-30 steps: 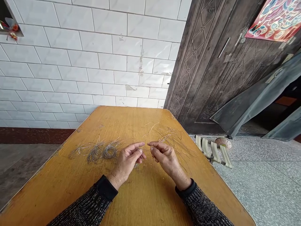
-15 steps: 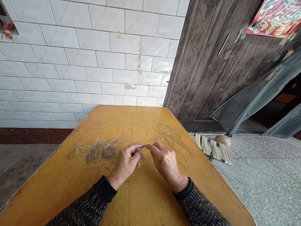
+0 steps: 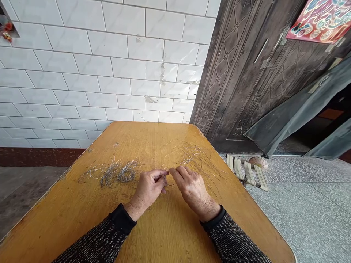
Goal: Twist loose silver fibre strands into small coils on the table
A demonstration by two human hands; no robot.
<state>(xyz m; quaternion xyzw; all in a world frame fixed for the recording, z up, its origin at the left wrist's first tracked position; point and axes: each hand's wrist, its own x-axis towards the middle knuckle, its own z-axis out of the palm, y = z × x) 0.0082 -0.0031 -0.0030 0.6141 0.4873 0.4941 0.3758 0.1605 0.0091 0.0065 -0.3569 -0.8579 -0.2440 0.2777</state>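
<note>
Worn wooden desk (image 3: 164, 233) before white tiled wall (image 3: 123, 67) | coils (image 3: 127, 174) left, loose wires (image 3: 192, 157) right | left hand (image 3: 148, 188), right hand (image 3: 192, 188) pinching thin wire (image 3: 171, 185) above mid-desk | dark door (image 3: 227, 73), striped stool (image 3: 249, 174)

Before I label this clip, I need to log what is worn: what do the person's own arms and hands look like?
Both arms wear long, black knit sleeves densely flecked with pale specks. Each ends at the wrist in a plain, solid-black fabric cuff. The left hand and right hand are bare; no gloves, rings or watch show.
</note>
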